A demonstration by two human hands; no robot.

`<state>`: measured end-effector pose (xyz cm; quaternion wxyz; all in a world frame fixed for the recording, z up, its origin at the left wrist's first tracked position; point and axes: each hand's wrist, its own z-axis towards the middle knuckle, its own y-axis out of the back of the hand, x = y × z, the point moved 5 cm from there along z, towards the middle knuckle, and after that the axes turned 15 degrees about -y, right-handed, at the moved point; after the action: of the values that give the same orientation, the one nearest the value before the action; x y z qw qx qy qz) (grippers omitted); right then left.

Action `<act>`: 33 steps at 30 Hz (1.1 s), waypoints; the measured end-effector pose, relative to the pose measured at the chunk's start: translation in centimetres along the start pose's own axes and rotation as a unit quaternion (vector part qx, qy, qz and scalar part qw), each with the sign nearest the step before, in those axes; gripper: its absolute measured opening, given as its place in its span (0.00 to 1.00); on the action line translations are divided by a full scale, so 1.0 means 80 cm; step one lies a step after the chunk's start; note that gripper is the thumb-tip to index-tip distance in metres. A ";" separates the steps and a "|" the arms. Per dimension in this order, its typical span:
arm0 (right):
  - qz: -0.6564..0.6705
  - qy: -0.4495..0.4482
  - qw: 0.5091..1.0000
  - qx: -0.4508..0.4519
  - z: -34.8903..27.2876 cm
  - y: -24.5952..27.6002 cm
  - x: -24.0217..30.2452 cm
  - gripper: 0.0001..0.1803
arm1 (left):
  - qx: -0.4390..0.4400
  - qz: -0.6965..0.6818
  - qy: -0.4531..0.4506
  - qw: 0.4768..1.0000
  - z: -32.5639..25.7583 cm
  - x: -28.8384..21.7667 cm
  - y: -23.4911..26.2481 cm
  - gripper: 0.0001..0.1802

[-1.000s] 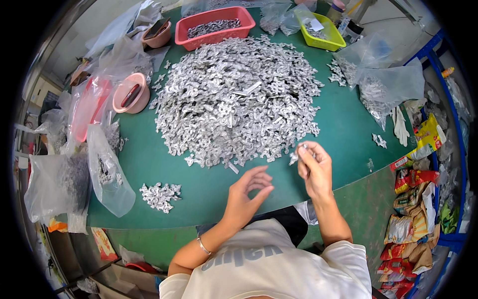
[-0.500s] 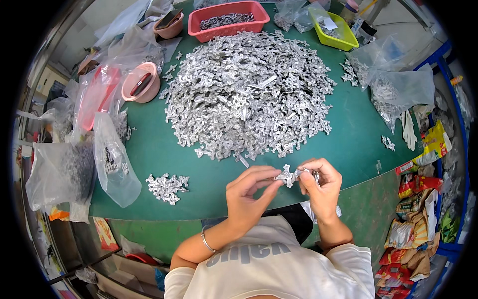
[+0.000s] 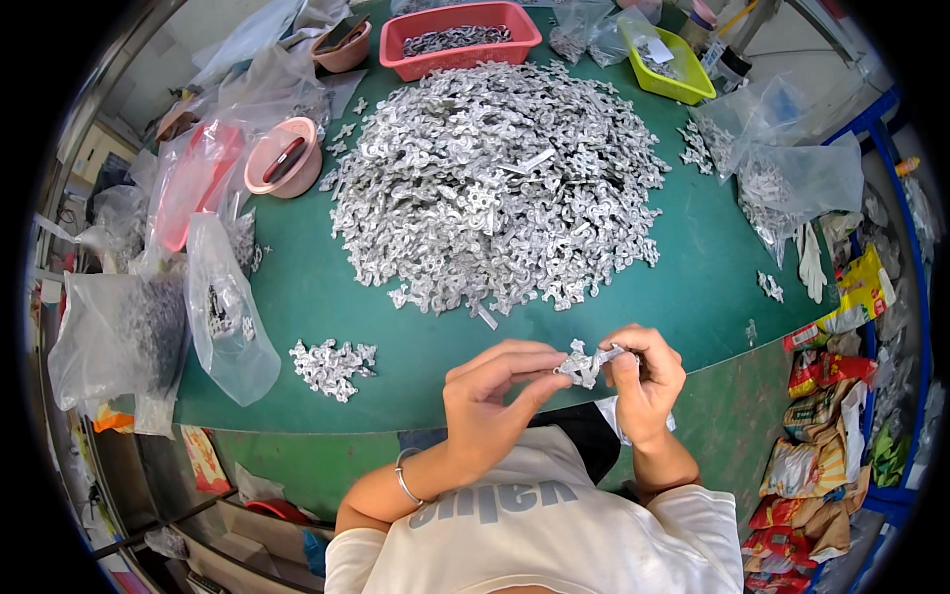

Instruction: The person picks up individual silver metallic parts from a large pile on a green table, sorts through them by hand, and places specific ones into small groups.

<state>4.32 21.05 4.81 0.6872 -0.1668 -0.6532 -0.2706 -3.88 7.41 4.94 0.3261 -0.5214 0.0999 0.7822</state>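
Note:
Between thumb and fingers, my left hand (image 3: 500, 396) pinches a small silver metal casting (image 3: 579, 364) with several lobes, close to the table's near edge. My right hand (image 3: 643, 381) is closed on a slim silver metal piece (image 3: 613, 352), whose end meets or overlaps the casting; whether they are joined I cannot tell. Beyond my hands rises a large heap of similar castings (image 3: 495, 188). A small pile of castings (image 3: 333, 369) lies to the left of my left hand.
A red basket (image 3: 396, 65) and a yellow-green basket (image 3: 683, 91) holding metal parts stand at the back. A pink bowl (image 3: 297, 180) with a dark red object is at left, near plastic bags (image 3: 237, 337). At right are another bag of parts (image 3: 777, 198) and a white glove (image 3: 811, 262).
Both hands have dipped slightly toward me. The casting has turned between the fingers, and the slim piece in my right hand now shows more clearly, angled up to the right.

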 end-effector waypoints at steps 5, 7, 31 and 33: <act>0.002 0.019 1.000 -0.012 -0.005 0.001 0.005 0.08 | 0.002 -0.016 -0.002 1.000 0.000 -0.003 0.000 0.10; 0.006 0.024 1.000 -0.017 -0.005 0.002 0.005 0.09 | 0.012 -0.013 -0.004 1.000 0.001 -0.006 0.000 0.09; 0.038 0.141 0.989 -0.013 -0.017 0.010 0.023 0.16 | 0.020 -0.164 0.058 0.985 0.002 -0.015 -0.007 0.10; 0.019 0.145 0.989 -0.011 -0.017 0.010 0.026 0.13 | 0.017 -0.159 0.055 0.986 0.002 -0.014 -0.007 0.10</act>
<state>5.86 20.57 6.84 0.7778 -0.1457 -0.5400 -0.2866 -3.35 7.46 6.09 0.4489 -0.5674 0.0467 0.6887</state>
